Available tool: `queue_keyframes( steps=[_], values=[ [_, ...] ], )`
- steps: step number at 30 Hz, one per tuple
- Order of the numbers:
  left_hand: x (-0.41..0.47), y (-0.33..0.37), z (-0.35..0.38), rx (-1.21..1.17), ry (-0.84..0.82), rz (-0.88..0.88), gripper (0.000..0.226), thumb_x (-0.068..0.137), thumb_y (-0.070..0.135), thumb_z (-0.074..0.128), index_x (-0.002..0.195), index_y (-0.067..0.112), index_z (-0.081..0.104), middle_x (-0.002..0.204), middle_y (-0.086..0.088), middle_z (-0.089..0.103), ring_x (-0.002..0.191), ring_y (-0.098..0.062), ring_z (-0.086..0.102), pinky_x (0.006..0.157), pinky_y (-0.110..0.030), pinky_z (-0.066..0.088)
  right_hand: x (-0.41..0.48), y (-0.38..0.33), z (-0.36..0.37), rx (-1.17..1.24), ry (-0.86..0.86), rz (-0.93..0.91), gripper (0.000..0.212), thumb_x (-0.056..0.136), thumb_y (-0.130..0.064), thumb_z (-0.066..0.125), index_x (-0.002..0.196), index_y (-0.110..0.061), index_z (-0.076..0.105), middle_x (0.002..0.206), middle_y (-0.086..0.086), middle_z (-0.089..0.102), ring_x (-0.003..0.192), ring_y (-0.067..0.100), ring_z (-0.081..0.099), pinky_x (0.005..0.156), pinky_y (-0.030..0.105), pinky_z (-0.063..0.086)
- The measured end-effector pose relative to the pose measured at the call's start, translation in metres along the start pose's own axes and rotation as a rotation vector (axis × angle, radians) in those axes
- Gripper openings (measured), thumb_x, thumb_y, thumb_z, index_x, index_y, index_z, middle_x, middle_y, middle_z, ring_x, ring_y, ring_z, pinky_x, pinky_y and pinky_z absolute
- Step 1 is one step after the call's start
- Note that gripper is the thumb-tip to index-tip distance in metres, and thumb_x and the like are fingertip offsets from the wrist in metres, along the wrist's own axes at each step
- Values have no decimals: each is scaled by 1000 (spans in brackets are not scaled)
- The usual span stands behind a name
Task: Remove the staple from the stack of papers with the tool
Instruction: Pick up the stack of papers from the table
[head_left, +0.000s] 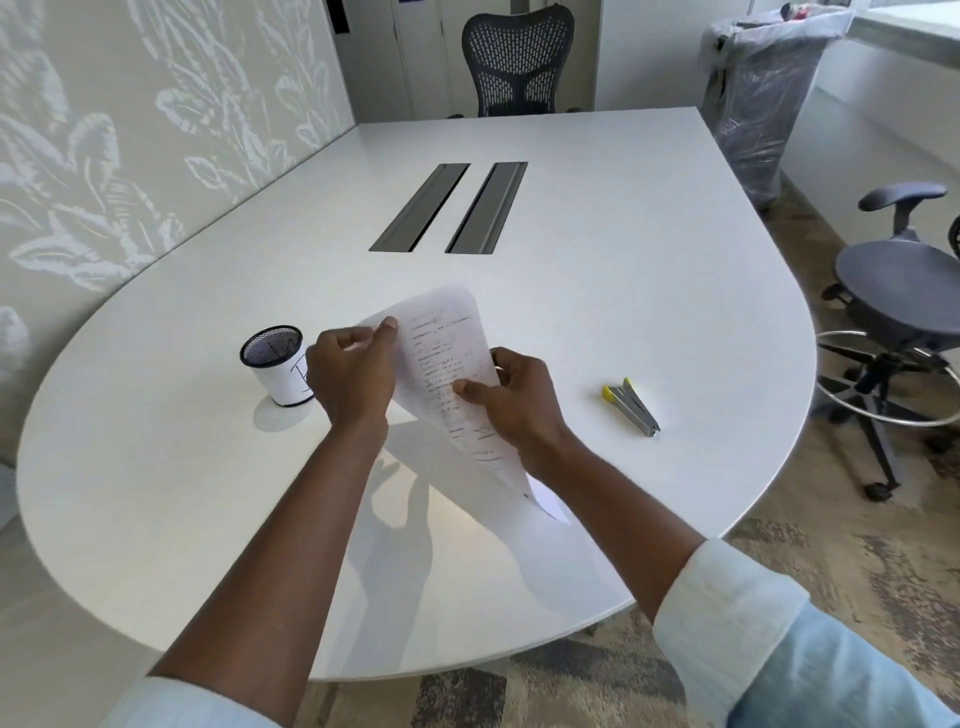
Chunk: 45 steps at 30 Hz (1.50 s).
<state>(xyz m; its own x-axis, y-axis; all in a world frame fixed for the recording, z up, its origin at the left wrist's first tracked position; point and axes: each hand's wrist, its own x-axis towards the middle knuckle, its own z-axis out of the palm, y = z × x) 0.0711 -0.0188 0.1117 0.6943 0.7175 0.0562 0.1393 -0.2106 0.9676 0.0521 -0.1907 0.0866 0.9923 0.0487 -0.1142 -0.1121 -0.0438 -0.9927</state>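
Above the white tabletop (597, 291), both the left hand (353, 376) and right hand (511, 402) have fingers clamped on the stack of papers (447, 364); the staple remover (631, 405) lies right, untouched.

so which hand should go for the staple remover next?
Right, probably. The staple remover lies on the table to the right of the right hand, with nothing between them. The left hand sits on the far side of the papers and can keep its grip there.
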Motion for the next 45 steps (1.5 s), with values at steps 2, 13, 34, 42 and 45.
queue_keyframes(
  steps=[2,13,34,42,45],
  values=[
    [2,-8,-4,-77,-22,-130,68,82,62,84,108,0,76,115,-18,78,112,-37,71,86,-37,52,-3,-9,-10,122,-64,-3,19,92,-2,83,109,-7,79,106,13,85,90,31,83,86,51,69],
    [8,-25,-39,-522,-626,-229,43,76,52,88,99,16,79,97,0,81,89,-17,77,86,-36,61,16,-48,-69,473,-327,16,35,95,3,75,130,6,74,129,28,76,110,44,77,100,61,62],
    [4,-100,-44,-73,-464,-319,23,82,3,93,101,-2,81,102,-21,86,84,-33,81,75,-37,66,68,71,-67,-351,-117,17,23,81,-7,95,86,-1,74,70,0,56,66,13,56,69,28,49],
    [40,-76,-31,13,-563,-167,24,77,9,98,96,3,85,104,-17,86,95,-27,75,100,-46,59,68,64,-72,-410,-301,9,27,79,-6,96,85,1,71,65,-4,53,65,13,48,67,26,43],
    [43,-64,-17,100,-657,-101,29,81,18,97,102,2,84,99,-11,86,85,-18,67,79,-31,51,68,62,-72,-452,-344,18,26,81,-5,95,86,3,70,55,-15,46,51,5,42,56,16,39]
  ],
)
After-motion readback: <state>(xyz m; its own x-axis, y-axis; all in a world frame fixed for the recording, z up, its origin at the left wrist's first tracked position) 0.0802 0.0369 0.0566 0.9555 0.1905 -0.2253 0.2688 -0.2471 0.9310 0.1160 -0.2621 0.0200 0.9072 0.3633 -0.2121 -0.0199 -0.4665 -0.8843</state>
